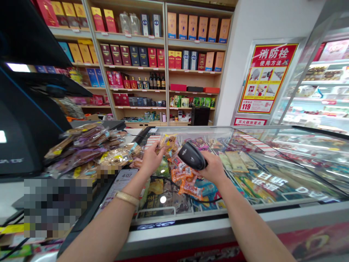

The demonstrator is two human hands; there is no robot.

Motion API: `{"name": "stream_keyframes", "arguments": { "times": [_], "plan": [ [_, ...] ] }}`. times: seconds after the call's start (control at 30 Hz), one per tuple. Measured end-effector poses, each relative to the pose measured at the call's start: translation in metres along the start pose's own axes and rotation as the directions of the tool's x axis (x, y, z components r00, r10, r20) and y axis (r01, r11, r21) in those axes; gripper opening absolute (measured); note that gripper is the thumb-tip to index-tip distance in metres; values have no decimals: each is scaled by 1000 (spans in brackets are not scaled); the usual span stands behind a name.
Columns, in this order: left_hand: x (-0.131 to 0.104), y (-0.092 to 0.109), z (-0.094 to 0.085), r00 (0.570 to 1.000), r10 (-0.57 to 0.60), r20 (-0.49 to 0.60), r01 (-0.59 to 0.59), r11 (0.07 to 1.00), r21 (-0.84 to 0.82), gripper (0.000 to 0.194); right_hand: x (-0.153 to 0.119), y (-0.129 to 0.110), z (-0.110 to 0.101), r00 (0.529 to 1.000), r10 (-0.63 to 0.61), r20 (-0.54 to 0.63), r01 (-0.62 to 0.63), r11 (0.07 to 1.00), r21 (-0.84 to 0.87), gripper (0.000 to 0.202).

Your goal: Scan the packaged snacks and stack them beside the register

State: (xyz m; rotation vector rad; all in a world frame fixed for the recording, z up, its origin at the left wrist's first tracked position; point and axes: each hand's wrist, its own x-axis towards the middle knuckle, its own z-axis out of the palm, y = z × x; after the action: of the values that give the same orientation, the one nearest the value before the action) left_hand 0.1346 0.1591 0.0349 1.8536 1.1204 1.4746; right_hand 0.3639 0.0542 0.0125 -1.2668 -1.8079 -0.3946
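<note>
My right hand (214, 169) is wrapped round a black barcode scanner (191, 155), whose head is turned to the left above the glass-topped freezer. Just left of the scanner, my left hand (152, 160) pinches the edge of a small clear snack packet (169, 142) with a yellow label. Orange-and-white snack packets (191, 187) lie on the glass beneath the scanner, with its black cable running past them. Beside my left forearm lies a phone (124, 185) with its screen lit.
A heap of clear-wrapped snack packs (87, 145) lies left of my left hand. A dark checkout terminal (19, 138) stands at far left. The freezer's front rim (196, 225) runs under my forearms. Shelves (131, 67) of boxes and bottles stand behind.
</note>
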Motion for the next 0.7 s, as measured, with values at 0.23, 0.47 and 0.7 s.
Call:
{"name": "stream_keyframes", "arguments": {
  "times": [0.23,0.47,0.7],
  "plan": [
    [-2,2,3,999,11,30,-13,998,66,27,1,-2,-1,1000,10,-13,-10,1000,-24,26],
    [-2,-11,17,969,179,168,-176,984,-35,24,2,-5,-4,997,21,-77,-19,1000,19,20],
    [-7,-22,28,885,230,404,-317,934,163,43,2,-5,-3,997,8,-83,-5,999,36,23]
  ]
}}
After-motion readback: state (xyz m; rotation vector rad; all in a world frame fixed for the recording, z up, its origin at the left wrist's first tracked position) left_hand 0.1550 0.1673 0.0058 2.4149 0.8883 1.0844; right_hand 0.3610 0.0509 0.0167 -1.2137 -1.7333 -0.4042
